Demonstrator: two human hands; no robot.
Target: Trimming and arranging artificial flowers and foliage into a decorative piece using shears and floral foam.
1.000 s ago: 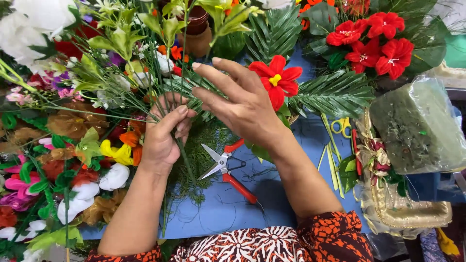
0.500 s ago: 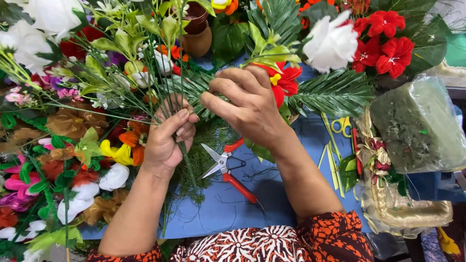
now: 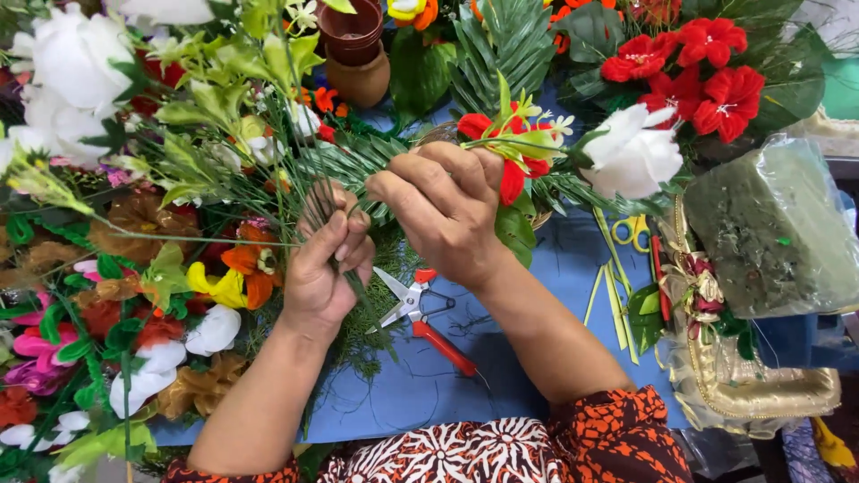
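Head view shows a bunch of green stems (image 3: 344, 201) over the blue bench's middle, the left hand (image 3: 327, 264) closed around it. Beside it, the right hand (image 3: 443, 206) pinches a white flower (image 3: 631, 152). Red-handled scissors (image 3: 425, 317) lie below.

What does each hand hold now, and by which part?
Left hand grips the bundle of green stems at its gathered base; right hand pinches the white flower's stem.

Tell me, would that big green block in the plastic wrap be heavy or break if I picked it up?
The green block looks like crumbly floral foam, so it is probably light for its size. Its speckled surface suggests fingers could dent it easily. The loose clear wrap may feel slippery, so it might slide in your grip.
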